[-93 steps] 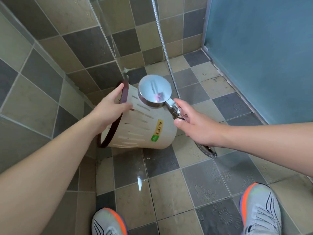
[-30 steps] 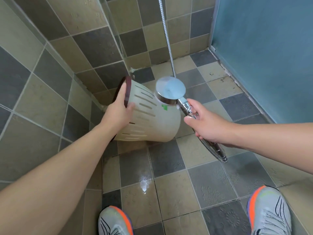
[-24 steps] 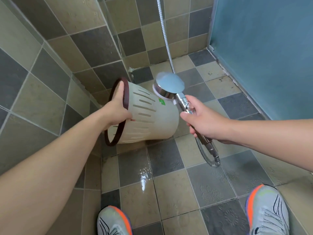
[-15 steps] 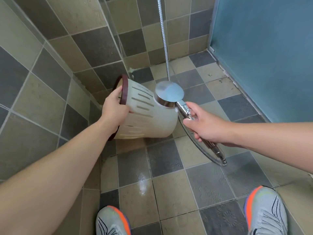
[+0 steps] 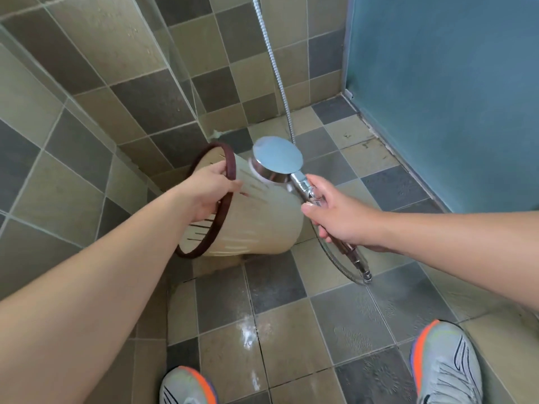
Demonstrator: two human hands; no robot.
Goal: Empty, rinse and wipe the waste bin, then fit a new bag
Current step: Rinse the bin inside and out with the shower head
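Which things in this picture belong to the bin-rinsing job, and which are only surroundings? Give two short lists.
Part of the job:
- waste bin, tipped on its side, held at its brown rim by the left hand
- shower head, aimed at the bin's outside, gripped by the right hand
- shower hose

Only surroundings:
- floor tiles
- blue panel
- the person's shoes
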